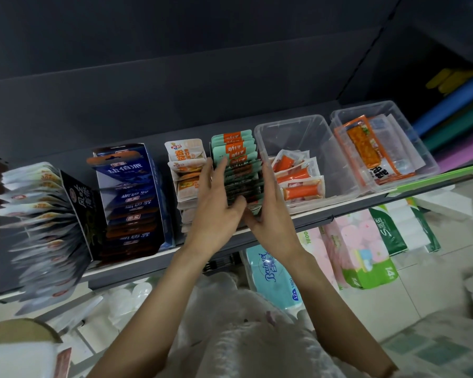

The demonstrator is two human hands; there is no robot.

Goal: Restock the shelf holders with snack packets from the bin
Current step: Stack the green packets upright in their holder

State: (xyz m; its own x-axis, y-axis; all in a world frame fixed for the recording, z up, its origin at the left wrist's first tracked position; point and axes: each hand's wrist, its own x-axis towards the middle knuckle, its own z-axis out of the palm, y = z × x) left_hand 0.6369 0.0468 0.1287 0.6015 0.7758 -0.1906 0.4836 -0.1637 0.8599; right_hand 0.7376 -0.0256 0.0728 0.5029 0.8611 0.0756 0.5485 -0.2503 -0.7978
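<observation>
Left hand [216, 205] and right hand [271, 211], fingers straight, press either side of teal snack packets [234, 148], lower packets hidden, holder unseen, left rows blurred

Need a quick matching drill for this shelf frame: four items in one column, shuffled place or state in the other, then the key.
1. mint-green packets
2. blue carton
3. orange stick packs
4. tissue pack

A. below the shelf
B. in a clear tub
C. between both hands
D. left of the white packets

Pairs: 1-C, 2-D, 3-B, 4-A

Left hand and right hand flank the green row.
</observation>
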